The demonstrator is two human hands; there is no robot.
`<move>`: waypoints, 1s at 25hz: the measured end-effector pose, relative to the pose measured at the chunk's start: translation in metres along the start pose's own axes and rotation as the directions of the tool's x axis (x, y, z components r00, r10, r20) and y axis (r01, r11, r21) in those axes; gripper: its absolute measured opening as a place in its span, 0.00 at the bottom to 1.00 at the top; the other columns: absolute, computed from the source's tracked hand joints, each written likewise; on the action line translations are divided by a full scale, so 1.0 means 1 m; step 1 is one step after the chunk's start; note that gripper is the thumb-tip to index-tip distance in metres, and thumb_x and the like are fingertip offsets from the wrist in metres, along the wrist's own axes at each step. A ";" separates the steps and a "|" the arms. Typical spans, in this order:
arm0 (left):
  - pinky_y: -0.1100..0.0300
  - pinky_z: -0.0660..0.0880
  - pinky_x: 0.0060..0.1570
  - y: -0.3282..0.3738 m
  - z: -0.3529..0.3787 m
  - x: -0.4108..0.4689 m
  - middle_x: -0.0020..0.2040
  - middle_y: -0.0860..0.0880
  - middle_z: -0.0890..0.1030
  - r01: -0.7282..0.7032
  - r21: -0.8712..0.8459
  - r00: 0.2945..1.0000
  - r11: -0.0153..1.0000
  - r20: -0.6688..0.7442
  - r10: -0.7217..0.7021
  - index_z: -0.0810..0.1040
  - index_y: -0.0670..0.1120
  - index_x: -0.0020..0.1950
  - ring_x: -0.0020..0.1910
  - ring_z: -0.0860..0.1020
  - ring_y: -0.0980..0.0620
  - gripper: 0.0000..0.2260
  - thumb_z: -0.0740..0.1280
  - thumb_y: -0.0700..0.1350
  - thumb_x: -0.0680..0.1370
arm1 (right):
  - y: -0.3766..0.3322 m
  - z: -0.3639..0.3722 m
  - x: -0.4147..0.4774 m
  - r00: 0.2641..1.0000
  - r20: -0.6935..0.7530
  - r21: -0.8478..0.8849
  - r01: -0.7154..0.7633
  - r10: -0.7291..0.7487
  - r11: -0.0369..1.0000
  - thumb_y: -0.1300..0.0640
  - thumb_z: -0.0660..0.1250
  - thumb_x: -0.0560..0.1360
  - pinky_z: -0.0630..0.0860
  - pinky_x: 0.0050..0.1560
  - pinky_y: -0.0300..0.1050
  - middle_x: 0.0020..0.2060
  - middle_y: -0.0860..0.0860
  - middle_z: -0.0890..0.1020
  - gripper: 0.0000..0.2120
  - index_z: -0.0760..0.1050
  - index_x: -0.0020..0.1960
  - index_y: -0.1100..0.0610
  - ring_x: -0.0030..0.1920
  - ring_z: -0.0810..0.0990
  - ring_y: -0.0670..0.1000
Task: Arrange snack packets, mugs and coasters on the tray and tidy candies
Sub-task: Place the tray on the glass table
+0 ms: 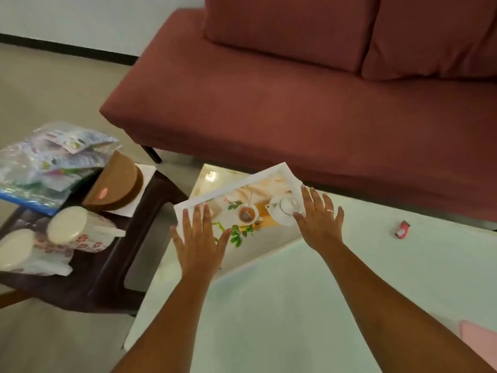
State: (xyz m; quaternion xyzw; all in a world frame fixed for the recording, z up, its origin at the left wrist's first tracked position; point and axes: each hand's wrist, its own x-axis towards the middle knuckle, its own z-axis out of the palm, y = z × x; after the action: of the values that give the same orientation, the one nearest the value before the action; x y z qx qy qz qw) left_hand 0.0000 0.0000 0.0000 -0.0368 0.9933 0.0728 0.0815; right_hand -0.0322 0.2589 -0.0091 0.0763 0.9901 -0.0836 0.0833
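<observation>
A white tray (228,188) printed with a teapot and teacup picture lies at the far left corner of the pale glass table (295,305). My left hand (199,243) rests flat over its near left edge, fingers spread. My right hand (320,219), with a ring, hovers or rests at its right edge, fingers apart. Two floral mugs (80,228) lie on their sides on a dark stool (107,278) to the left. Clear bags of snack packets (51,162) sit behind them. A brown stack of coasters (118,184) leans on a white square. A red candy (402,229) lies at the table's right.
A red-brown sofa (295,103) runs behind the table. Something pink (481,343) shows at the lower right corner. Beige floor lies between stool and sofa.
</observation>
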 end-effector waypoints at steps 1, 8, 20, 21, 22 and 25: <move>0.37 0.46 0.73 -0.007 0.012 0.002 0.79 0.45 0.53 0.049 0.016 0.998 0.999 0.031 -0.049 0.48 0.49 0.78 0.78 0.48 0.42 0.39 0.37 0.70 0.72 | 0.001 0.012 0.006 0.999 0.025 0.003 -0.030 0.030 1.000 0.40 0.53 0.78 0.56 0.70 0.66 0.77 0.50 0.55 0.32 0.44 0.76 0.47 0.75 0.56 0.58; 0.39 0.59 0.70 -0.043 0.076 0.025 0.77 0.37 0.52 0.372 -0.243 0.926 0.896 0.160 -0.342 0.47 0.46 0.78 0.76 0.52 0.36 0.36 0.52 0.64 0.76 | 0.014 0.071 0.044 0.982 0.068 0.035 -0.181 0.178 0.983 0.43 0.58 0.77 0.62 0.68 0.64 0.75 0.56 0.57 0.34 0.46 0.76 0.54 0.73 0.60 0.60; 0.40 0.72 0.63 -0.041 0.088 0.046 0.69 0.38 0.68 0.445 -0.638 0.835 0.628 0.042 -0.549 0.61 0.41 0.73 0.68 0.68 0.38 0.27 0.57 0.56 0.80 | 0.019 0.075 0.049 0.921 0.104 0.249 -0.389 0.375 0.887 0.52 0.57 0.80 0.67 0.64 0.62 0.67 0.61 0.68 0.28 0.50 0.76 0.57 0.66 0.68 0.62; 0.40 0.72 0.63 -0.040 0.086 0.046 0.69 0.38 0.69 0.421 -0.658 0.843 0.624 0.030 -0.537 0.61 0.42 0.73 0.68 0.68 0.38 0.26 0.57 0.56 0.80 | 0.021 0.072 0.041 0.907 0.095 0.276 -0.421 0.411 0.864 0.52 0.56 0.80 0.67 0.64 0.62 0.67 0.61 0.68 0.27 0.51 0.76 0.57 0.66 0.68 0.62; 0.40 0.72 0.63 -0.037 0.084 0.045 0.69 0.39 0.68 0.396 -0.680 0.852 0.617 0.022 -0.523 0.62 0.43 0.73 0.68 0.67 0.39 0.26 0.56 0.57 0.80 | 0.023 0.070 0.029 0.886 0.076 0.307 -0.456 0.456 0.835 0.52 0.56 0.80 0.67 0.64 0.62 0.67 0.61 0.68 0.26 0.52 0.75 0.57 0.66 0.68 0.62; 0.40 0.70 0.65 -0.030 0.077 0.038 0.72 0.41 0.66 0.332 -0.720 0.881 0.610 0.006 -0.473 0.60 0.46 0.75 0.71 0.64 0.41 0.27 0.55 0.58 0.80 | 0.030 0.069 -0.023 0.801 0.007 0.405 -0.550 0.599 0.730 0.54 0.55 0.81 0.67 0.62 0.63 0.67 0.61 0.69 0.25 0.53 0.75 0.57 0.65 0.68 0.64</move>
State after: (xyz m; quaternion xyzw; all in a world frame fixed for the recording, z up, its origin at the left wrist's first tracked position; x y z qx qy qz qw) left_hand -0.0233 -0.0203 -0.0856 -0.2946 0.8579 0.4206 -0.0168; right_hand 0.0056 0.2731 -0.0770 0.3989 0.8839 -0.2427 0.0266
